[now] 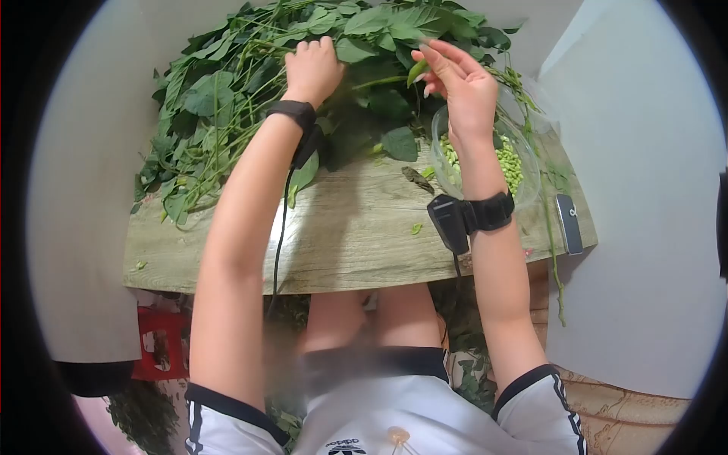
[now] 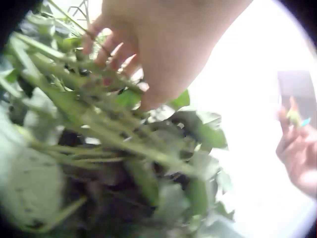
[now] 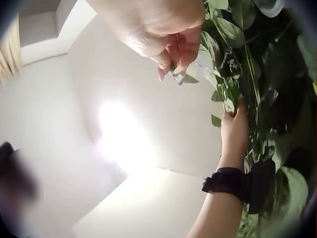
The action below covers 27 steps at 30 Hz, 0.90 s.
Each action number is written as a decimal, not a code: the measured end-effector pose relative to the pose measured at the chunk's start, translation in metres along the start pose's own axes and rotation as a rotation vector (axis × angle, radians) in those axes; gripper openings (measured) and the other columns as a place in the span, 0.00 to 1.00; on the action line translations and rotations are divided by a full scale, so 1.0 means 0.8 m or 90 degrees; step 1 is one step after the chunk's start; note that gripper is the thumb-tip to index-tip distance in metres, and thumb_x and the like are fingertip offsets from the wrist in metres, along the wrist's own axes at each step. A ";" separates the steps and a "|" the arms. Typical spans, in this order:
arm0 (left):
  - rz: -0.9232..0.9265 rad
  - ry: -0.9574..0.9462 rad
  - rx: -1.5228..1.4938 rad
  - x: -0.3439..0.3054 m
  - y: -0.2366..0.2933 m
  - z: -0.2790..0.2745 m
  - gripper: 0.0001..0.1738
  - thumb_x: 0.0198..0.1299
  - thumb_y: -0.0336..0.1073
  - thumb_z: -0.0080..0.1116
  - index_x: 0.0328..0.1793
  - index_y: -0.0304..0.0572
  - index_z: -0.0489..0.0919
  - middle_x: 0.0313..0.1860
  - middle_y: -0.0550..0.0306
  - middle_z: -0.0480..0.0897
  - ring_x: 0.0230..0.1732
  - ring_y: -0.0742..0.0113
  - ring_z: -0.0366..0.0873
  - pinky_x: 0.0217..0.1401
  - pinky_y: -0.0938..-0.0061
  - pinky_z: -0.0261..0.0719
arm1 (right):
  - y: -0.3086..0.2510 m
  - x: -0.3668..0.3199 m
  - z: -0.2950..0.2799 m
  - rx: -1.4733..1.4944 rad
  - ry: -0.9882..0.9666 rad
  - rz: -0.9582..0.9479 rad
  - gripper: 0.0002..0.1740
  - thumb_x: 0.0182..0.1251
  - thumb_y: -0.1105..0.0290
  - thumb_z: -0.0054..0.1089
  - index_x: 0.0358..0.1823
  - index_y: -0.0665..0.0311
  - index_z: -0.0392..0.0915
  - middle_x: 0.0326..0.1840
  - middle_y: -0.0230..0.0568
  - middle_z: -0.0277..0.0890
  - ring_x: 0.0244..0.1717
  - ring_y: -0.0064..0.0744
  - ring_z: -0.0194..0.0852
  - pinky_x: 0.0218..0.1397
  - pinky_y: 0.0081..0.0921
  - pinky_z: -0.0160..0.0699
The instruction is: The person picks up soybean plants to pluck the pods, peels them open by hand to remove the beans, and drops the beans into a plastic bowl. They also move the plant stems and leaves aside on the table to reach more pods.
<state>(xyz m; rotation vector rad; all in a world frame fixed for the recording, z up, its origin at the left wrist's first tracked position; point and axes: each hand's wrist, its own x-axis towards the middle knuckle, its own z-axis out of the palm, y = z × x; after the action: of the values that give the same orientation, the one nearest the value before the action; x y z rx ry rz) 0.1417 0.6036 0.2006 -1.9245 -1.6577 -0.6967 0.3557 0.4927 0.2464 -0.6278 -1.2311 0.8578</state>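
A big heap of leafy green stems (image 1: 216, 95) covers the back of the wooden table. My left hand (image 1: 312, 70) grips stems at the heap's middle, its fingers curled round them; in the left wrist view the left hand (image 2: 148, 44) has stems running under and between its fingers. To the right, my right hand (image 1: 469, 95) is raised and pinches a green pod (image 1: 416, 72) between thumb and fingers. The right wrist view shows the right hand (image 3: 163, 34) with a small piece of green at its fingertips.
Below the right hand stands a clear bowl (image 1: 537, 173) holding shelled green beans (image 1: 509, 164). A phone (image 1: 568, 224) lies at the table's right edge, near a hanging stem (image 1: 556, 280). Small scraps lie on the tabletop (image 1: 364, 243). A red stool (image 1: 161, 345) is below left.
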 end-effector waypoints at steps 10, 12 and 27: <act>0.008 -0.047 -0.553 -0.104 0.054 -0.141 0.19 0.71 0.49 0.55 0.46 0.37 0.77 0.36 0.49 0.81 0.43 0.55 0.80 0.43 0.61 0.74 | 0.021 -0.059 -0.006 0.064 -0.002 0.148 0.10 0.66 0.68 0.71 0.43 0.67 0.85 0.38 0.34 0.87 0.29 0.12 0.73 0.29 0.11 0.66; -0.049 -0.284 -0.865 -0.131 0.060 -0.138 0.23 0.77 0.52 0.46 0.43 0.38 0.77 0.31 0.57 0.81 0.29 0.71 0.78 0.27 0.74 0.70 | 0.027 -0.066 -0.001 0.108 -0.045 0.171 0.10 0.66 0.69 0.70 0.45 0.66 0.86 0.38 0.32 0.87 0.28 0.10 0.71 0.28 0.11 0.64; -0.171 -0.436 -1.024 -0.186 0.045 -0.101 0.32 0.78 0.56 0.42 0.31 0.37 0.80 0.21 0.62 0.80 0.21 0.79 0.74 0.24 0.85 0.67 | 0.055 -0.101 0.006 0.064 -0.194 0.206 0.13 0.74 0.70 0.61 0.53 0.69 0.83 0.43 0.35 0.85 0.47 0.21 0.82 0.52 0.21 0.79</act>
<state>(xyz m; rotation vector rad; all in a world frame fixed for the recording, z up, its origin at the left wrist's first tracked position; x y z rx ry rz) 0.1537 0.4359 0.1594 -3.2525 -1.8789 -2.1094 0.3332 0.4494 0.1682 -0.6406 -1.3684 1.3153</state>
